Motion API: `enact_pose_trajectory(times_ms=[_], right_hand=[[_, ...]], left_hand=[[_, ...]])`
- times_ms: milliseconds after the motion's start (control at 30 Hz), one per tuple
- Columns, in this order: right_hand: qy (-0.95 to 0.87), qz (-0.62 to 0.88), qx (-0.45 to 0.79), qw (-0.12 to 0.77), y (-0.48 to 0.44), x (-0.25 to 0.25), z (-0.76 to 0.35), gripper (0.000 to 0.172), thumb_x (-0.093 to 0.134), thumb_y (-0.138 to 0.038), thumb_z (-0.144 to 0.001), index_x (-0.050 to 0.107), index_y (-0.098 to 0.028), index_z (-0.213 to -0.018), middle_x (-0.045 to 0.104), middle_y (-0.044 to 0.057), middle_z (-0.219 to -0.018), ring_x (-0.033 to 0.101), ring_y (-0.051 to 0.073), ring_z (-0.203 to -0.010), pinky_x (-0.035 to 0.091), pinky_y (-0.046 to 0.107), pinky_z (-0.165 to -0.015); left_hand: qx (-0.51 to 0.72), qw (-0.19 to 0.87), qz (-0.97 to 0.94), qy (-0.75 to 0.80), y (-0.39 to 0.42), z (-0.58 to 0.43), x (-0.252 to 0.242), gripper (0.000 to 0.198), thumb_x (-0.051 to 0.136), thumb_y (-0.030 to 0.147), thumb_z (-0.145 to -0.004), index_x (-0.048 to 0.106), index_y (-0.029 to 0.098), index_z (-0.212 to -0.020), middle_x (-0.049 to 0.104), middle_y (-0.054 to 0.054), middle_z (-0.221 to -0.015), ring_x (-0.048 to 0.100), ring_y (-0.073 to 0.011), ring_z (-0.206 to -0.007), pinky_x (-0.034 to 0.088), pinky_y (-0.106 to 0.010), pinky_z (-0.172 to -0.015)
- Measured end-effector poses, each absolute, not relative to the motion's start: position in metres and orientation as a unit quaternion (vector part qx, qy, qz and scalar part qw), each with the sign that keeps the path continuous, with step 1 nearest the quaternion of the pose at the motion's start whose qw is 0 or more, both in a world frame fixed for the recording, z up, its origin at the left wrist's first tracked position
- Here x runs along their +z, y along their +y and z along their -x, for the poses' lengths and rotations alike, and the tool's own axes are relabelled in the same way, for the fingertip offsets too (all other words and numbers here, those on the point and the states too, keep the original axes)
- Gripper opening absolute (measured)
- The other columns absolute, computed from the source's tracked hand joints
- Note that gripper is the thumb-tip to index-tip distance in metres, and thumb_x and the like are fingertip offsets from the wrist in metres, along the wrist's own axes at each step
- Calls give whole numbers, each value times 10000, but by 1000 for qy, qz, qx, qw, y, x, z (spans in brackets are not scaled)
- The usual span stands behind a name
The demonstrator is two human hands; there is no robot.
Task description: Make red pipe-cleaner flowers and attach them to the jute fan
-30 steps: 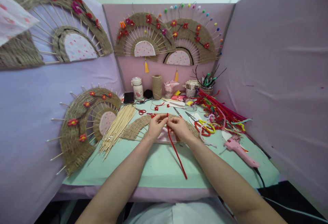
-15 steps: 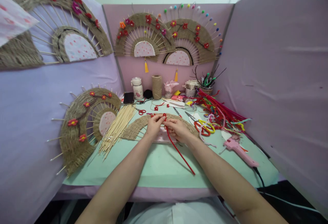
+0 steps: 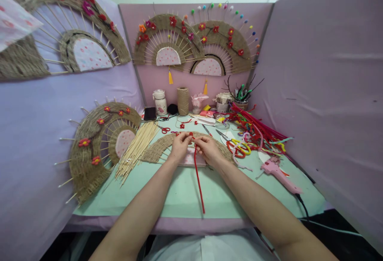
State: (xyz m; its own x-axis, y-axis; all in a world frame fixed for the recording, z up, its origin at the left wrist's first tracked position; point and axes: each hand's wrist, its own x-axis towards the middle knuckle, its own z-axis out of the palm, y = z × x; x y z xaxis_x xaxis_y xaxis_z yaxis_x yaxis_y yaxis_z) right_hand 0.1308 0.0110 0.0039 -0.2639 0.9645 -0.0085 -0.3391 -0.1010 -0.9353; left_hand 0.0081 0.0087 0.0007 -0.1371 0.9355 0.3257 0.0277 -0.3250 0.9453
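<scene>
Between my fingertips is a red pipe cleaner (image 3: 198, 181), its upper end bent into small loops and its long tail hanging toward the table's front edge. My left hand (image 3: 180, 144) pinches the looped end. Close beside it, my right hand (image 3: 206, 148) pinches the same pipe cleaner just below the loops. Under both hands lies a twine-wrapped fan (image 3: 155, 150) with a dotted cloth centre, partly covered by my hands. Small red bits show on the fan's top edge by my left fingers.
Bamboo sticks (image 3: 137, 149) lie left of the fan. To the right are yellow-handled scissors (image 3: 243, 148), a heap of pipe cleaners (image 3: 254, 127) and a pink glue gun (image 3: 279, 176). A twine spool (image 3: 183, 101) and a white bottle (image 3: 160, 102) stand at the back.
The pipe cleaner's tail has swung left and now hangs nearly straight toward me. My right hand has shifted slightly; both hands still pinch the pipe cleaner.
</scene>
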Motion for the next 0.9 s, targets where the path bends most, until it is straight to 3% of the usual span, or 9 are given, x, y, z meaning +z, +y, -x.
enact_pose_trajectory(times_ms=[400, 567, 900], right_hand=[[-411, 316, 646, 560, 8, 5, -128, 197, 696, -313, -610, 580, -175, -690, 516, -58, -512, 424, 55, -434, 335, 185, -417], [-474, 331, 634, 513, 14, 3, -135, 214, 697, -357, -616, 607, -186, -707, 546, -51, -537, 462, 71, -460, 347, 198, -437], [-478, 382, 589, 527, 14, 7, -136, 180, 672, -340, -626, 566, -195, -618, 523, -42, -470, 433, 79, -410, 323, 219, -414]], left_hand=[[639, 521, -427, 372, 13, -12, -9, 264, 727, 337, -597, 615, 132, -719, 578, 12, -620, 517, -72, -574, 429, -205, -599], [641, 535, -398, 381, 11, -7, -1, 275, 756, 308, -556, 645, 131, -734, 623, -7, -711, 543, -71, -627, 453, -213, -654], [626, 531, -406, 402, 7, -10, 2, 313, 764, 310, -538, 646, 139, -772, 643, -27, -775, 557, -88, -669, 447, -235, -677]])
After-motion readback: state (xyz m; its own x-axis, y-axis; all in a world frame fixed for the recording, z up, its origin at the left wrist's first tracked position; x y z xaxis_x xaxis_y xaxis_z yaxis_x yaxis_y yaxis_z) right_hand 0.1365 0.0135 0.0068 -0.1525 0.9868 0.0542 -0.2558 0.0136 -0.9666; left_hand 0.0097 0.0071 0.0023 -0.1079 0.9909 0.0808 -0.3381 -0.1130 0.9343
